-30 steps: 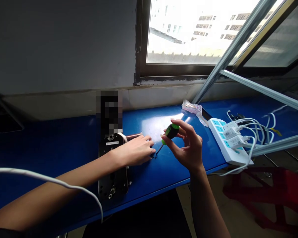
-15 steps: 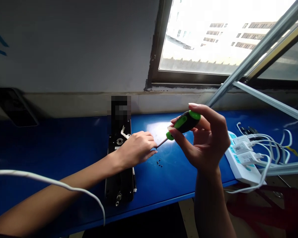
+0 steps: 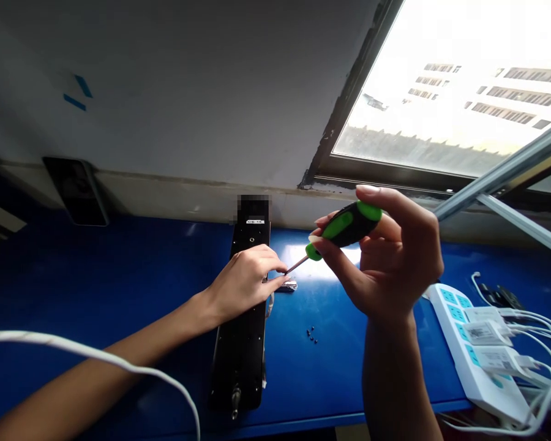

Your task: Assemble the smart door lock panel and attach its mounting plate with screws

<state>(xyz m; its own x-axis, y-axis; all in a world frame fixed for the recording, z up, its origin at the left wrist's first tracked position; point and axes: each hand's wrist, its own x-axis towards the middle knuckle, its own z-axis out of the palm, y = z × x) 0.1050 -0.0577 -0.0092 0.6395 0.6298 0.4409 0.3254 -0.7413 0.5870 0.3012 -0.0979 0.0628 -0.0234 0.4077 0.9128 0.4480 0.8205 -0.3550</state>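
My right hand (image 3: 395,263) grips a green and black screwdriver (image 3: 344,229) by its handle, with the shaft slanting down to the left. At the screwdriver's tip, the thumb and finger of my left hand (image 3: 245,278) are pinched together; any small piece between them is too small to make out. My left wrist and palm lie over a long black device panel (image 3: 239,355), hiding its middle. A metal stub (image 3: 236,401) stands at the panel's near end. Just under my left fingertips is a shiny silver piece (image 3: 289,286), partly hidden.
Several tiny dark screws (image 3: 312,334) lie on the blue table (image 3: 156,275). A white power strip (image 3: 468,349) with plugged-in chargers and cables is at right. A phone-like slab (image 3: 77,190) leans on the wall. A white cable (image 3: 96,358) crosses in front of my left arm.
The view has shifted, moving the scene rightward. My left hand covers more of the panel's middle, hiding its round opening. A silver piece and a label now show. Screwdriver and fingertips remain together.
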